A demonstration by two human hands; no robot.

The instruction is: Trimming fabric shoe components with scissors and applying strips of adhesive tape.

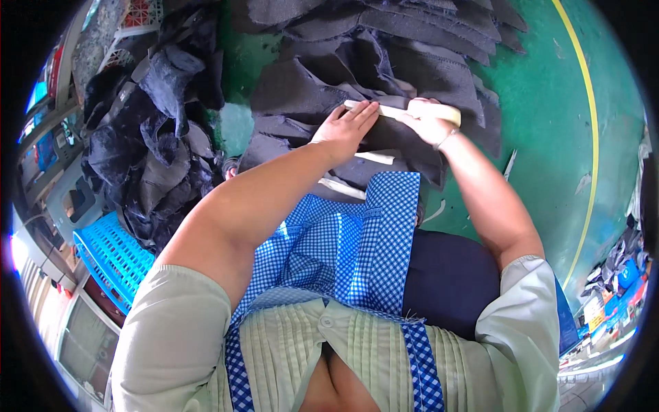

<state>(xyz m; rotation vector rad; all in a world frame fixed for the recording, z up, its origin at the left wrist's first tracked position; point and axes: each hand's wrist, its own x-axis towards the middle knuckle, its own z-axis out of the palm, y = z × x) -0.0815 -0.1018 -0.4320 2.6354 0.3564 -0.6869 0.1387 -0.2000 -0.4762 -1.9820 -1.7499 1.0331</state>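
A cream strip of cloth (391, 111) lies across a row of dark grey fabric pieces (295, 89) on the floor in front of me. My right hand (424, 122) is closed on the strip's thicker, bunched end. Stretched out, the fingers of my left hand (345, 132) lie flat over the strip's left part, against the dark fabric. What is under the left palm is hidden. Two shorter white strips, one upper (376, 158) and one lower (342, 188), stick out between the fabric pieces nearer my lap.
More dark fabric layers (425, 27) spread beyond my hands. To the left rises a heap of dark fabric pieces (154, 130), with a blue plastic basket (113, 254) below it. A yellow line (592, 123) runs along the green floor (542, 89) at right. A blue checked apron (322, 233) covers my lap.
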